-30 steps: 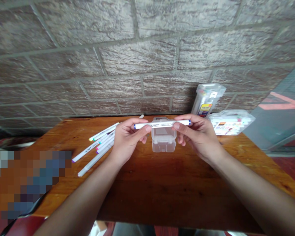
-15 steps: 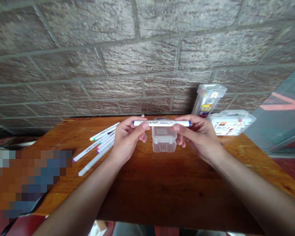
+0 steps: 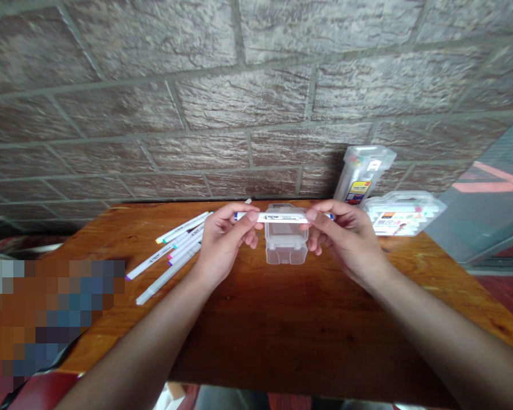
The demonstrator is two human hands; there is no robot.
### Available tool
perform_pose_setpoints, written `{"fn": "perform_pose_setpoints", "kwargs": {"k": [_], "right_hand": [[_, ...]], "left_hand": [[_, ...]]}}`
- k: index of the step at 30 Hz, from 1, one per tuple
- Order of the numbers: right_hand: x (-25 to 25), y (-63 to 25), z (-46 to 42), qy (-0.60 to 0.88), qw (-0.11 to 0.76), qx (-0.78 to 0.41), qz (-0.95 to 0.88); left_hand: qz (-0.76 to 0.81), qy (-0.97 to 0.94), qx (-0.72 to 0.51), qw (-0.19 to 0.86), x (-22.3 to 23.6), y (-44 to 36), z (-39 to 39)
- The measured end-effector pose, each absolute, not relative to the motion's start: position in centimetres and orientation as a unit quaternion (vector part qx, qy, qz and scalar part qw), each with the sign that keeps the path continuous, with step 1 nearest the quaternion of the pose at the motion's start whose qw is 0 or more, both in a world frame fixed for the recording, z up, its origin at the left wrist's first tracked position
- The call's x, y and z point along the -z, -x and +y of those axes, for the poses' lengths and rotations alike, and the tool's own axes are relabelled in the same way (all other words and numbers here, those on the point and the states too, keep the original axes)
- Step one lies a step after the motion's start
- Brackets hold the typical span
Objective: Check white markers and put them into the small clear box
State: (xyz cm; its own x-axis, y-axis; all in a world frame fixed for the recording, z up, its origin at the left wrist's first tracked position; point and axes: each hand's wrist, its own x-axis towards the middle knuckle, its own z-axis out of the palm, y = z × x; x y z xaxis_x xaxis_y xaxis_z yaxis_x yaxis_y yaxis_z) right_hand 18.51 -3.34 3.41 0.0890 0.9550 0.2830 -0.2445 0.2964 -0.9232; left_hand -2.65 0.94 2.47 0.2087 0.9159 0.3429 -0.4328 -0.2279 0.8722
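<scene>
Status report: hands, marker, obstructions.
Left hand, right hand: both pinching one blue-ended white marker, roughly level. Marker partly hides plastic box. Nothing seen blocking either hand.

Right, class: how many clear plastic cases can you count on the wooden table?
3: the small case partly behind the held marker, the tall case to its right, and the wide case farthest right. Blurring at left may hide others.

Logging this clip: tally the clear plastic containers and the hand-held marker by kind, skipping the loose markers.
White blue-ended marker: 1
Small hinged clear plastic box: 1
Tall clear plastic case, yellow label: 1
Wide clear plastic case, white label: 1
Total: 4
</scene>
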Motion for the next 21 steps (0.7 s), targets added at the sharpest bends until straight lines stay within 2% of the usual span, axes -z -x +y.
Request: {"fn": "perform_pose_setpoints", "kwargs": {"k": [21], "right_hand": [[-3.46, -18.64, -3.2, 0.356, 0.648, -0.478, -0.473]], "left_hand": [[0.238, -0.522, -0.596, 0.561, -2.45, 2.66, 1.12]]}}
